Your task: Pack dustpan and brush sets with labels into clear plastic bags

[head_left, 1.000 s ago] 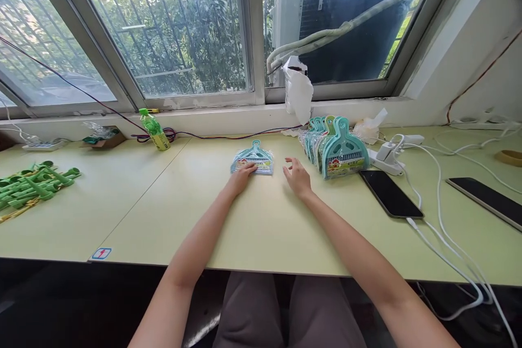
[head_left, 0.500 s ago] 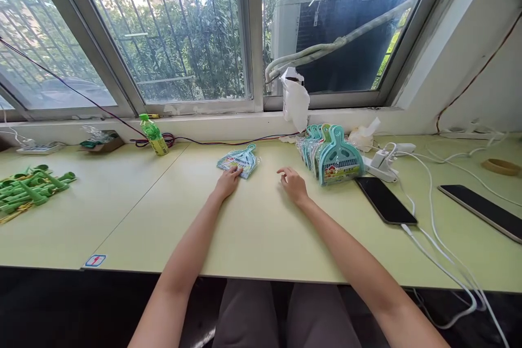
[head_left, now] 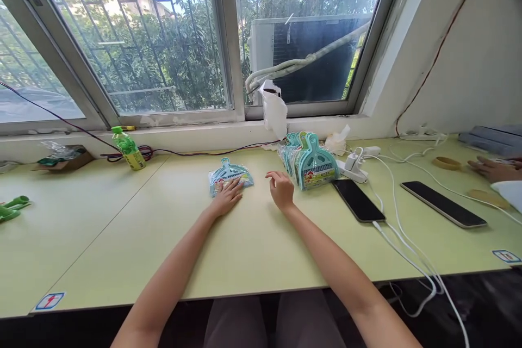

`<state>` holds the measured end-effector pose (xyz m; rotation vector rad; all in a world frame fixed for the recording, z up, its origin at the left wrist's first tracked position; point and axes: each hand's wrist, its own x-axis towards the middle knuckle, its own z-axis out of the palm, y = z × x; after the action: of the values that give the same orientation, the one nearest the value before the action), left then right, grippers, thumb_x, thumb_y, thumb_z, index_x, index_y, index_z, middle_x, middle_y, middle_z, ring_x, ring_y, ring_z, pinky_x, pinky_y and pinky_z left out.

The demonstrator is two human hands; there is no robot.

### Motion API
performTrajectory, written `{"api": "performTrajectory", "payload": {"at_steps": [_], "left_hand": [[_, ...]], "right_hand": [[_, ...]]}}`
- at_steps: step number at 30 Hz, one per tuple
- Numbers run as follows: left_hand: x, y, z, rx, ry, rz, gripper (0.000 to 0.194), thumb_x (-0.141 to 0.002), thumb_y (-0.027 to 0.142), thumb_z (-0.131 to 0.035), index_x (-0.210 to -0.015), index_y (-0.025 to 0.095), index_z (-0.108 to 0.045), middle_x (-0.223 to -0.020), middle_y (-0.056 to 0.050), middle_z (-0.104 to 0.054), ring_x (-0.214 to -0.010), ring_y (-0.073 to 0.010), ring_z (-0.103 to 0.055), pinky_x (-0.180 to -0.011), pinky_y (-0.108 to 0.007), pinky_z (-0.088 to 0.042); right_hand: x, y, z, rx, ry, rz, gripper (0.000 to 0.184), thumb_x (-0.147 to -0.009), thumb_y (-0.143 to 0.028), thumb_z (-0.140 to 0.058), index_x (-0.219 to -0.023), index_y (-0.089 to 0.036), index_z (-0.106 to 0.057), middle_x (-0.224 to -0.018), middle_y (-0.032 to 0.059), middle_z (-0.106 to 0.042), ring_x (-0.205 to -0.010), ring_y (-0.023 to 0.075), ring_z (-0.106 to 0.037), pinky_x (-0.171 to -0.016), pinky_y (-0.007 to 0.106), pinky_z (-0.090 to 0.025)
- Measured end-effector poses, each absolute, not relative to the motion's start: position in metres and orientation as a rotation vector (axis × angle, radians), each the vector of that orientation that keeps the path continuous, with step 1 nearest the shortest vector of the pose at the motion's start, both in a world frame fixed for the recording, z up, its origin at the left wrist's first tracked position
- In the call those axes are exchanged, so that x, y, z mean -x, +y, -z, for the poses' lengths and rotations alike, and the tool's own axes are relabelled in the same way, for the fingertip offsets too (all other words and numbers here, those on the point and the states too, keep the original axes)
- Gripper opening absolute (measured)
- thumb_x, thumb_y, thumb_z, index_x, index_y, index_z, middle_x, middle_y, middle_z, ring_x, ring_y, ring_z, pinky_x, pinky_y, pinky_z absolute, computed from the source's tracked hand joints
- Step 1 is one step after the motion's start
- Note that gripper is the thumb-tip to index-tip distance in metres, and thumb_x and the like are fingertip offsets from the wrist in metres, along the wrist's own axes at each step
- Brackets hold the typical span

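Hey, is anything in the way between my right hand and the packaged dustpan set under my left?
Nothing visible stands between your right hand and the packaged dustpan set; only tabletop shows in that gap. Your left hand rests on the set's near side, leaving its right corner uncovered.

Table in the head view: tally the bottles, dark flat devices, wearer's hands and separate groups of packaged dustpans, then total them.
Bottles: 1
Dark flat devices: 2
Wearer's hands: 2 (left hand, right hand)
Groups of packaged dustpans: 2
Total: 7
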<state>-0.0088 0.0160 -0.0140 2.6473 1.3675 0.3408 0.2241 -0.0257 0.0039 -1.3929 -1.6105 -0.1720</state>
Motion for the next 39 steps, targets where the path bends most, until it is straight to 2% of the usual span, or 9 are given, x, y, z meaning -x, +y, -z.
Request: {"api": "performTrajectory", "payload": {"at_steps": [3, 6, 10, 13, 18, 24, 31, 36, 39], "left_hand": [[0.014, 0.022, 0.011, -2.651, 1.503, -0.482, 0.053, -0.097, 0.035, -0.03, -0.149, 0.027, -0.024, -0.151, -0.005, -0.035, -0.141, -0.023, -0.026, -0.116, -0.052, -0.009], [0.023, 0.027, 0.003, -2.684, 1.691, -0.647, 0.051, -0.09, 0.038, -0.048, -0.139, 0.023, -0.044, -0.142, -0.01, -0.048, -0.135, -0.027, -0.037, -0.116, -0.05, -0.01], [0.041, 0.029, -0.008, -2.587, 1.713, -0.672, 0.024, -0.084, 0.037, -0.057, -0.103, 0.025, -0.066, -0.127, -0.005, -0.061, -0.114, -0.0246, -0.056, -0.101, -0.039, -0.039], [0.045, 0.024, -0.014, -2.532, 1.7, -0.617, 0.017, -0.087, 0.026, -0.049, -0.091, 0.025, -0.066, -0.114, -0.001, -0.067, -0.102, -0.0205, -0.061, -0.083, -0.03, -0.046], [0.031, 0.013, -0.022, -2.609, 1.705, -0.525, 0.027, -0.088, 0.017, -0.037, -0.084, 0.023, -0.063, -0.097, -0.003, -0.068, -0.089, -0.0194, -0.062, -0.07, -0.026, -0.042], [0.016, 0.0, -0.029, -2.578, 1.412, -0.568, 0.026, -0.081, 0.015, -0.041, -0.071, 0.022, -0.065, -0.083, -0.002, -0.069, -0.08, -0.0189, -0.061, -0.07, -0.028, -0.041], [-0.005, -0.01, -0.021, -2.361, 1.123, -0.639, 0.023, -0.081, 0.03, -0.051, -0.07, 0.02, -0.069, -0.078, -0.003, -0.069, -0.072, -0.0179, -0.056, -0.068, -0.028, -0.043], [-0.002, -0.007, -0.021, -2.185, 1.065, -0.633, 0.036, -0.079, 0.048, -0.055, -0.069, 0.015, -0.068, -0.064, -0.003, -0.059, -0.06, -0.014, -0.048, -0.06, -0.027, -0.04], [-0.001, -0.005, -0.02, -2.081, 1.016, -0.631, 0.039, -0.077, 0.051, -0.058, -0.069, 0.014, -0.067, -0.063, -0.003, -0.059, -0.057, -0.0125, -0.048, -0.057, -0.026, -0.04]], "right_hand": [[-0.232, -0.024, -0.007, 1.369, -1.529, 0.24, 0.035, -0.084, -0.004, -0.039, -0.094, -0.023, -0.066, -0.112, 0.0028, -0.065, -0.107, 0.0218, -0.052, -0.086, 0.033, -0.041], [-0.239, -0.019, -0.006, 1.393, -1.447, 0.247, 0.035, -0.082, -0.003, -0.039, -0.092, -0.022, -0.067, -0.112, 0.0037, -0.064, -0.105, 0.0228, -0.052, -0.088, 0.035, -0.039], [-0.244, -0.011, -0.001, 1.42, -1.343, 0.176, 0.035, -0.079, -0.002, -0.039, -0.085, -0.022, -0.068, -0.107, 0.0034, -0.066, -0.099, 0.0221, -0.054, -0.087, 0.035, -0.039], [-0.244, -0.008, 0.002, 1.411, -1.304, 0.135, 0.035, -0.078, -0.002, -0.039, -0.082, -0.021, -0.068, -0.105, 0.004, -0.066, -0.098, 0.022, -0.054, -0.088, 0.035, -0.038], [-0.237, -0.01, 0.003, 1.371, -1.443, 0.141, 0.034, -0.08, -0.002, -0.039, -0.084, -0.021, -0.067, -0.106, 0.0046, -0.065, -0.101, 0.0221, -0.054, -0.088, 0.036, -0.038], [-0.215, -0.025, -0.002, 1.172, -2.062, 0.217, 0.027, -0.085, -0.01, -0.049, -0.105, -0.022, -0.063, -0.119, 0.0069, -0.061, -0.112, 0.0236, -0.051, -0.091, 0.037, -0.037], [-0.206, -0.028, 0.0, 1.096, -2.278, 0.209, 0.027, -0.089, -0.017, -0.053, -0.114, -0.023, -0.059, -0.115, 0.0078, -0.063, -0.11, 0.0228, -0.054, -0.096, 0.038, -0.034], [-0.212, -0.018, 0.007, 1.226, -2.19, -0.003, 0.014, -0.089, -0.029, -0.059, -0.101, -0.023, -0.064, -0.107, 0.0056, -0.066, -0.106, 0.0208, -0.057, -0.09, 0.034, -0.038], [-0.215, -0.017, 0.005, 1.269, -2.134, -0.126, 0.01, -0.09, -0.028, -0.059, -0.091, -0.022, -0.066, -0.101, 0.0027, -0.069, -0.1, 0.0177, -0.06, -0.088, 0.031, -0.038]]}}
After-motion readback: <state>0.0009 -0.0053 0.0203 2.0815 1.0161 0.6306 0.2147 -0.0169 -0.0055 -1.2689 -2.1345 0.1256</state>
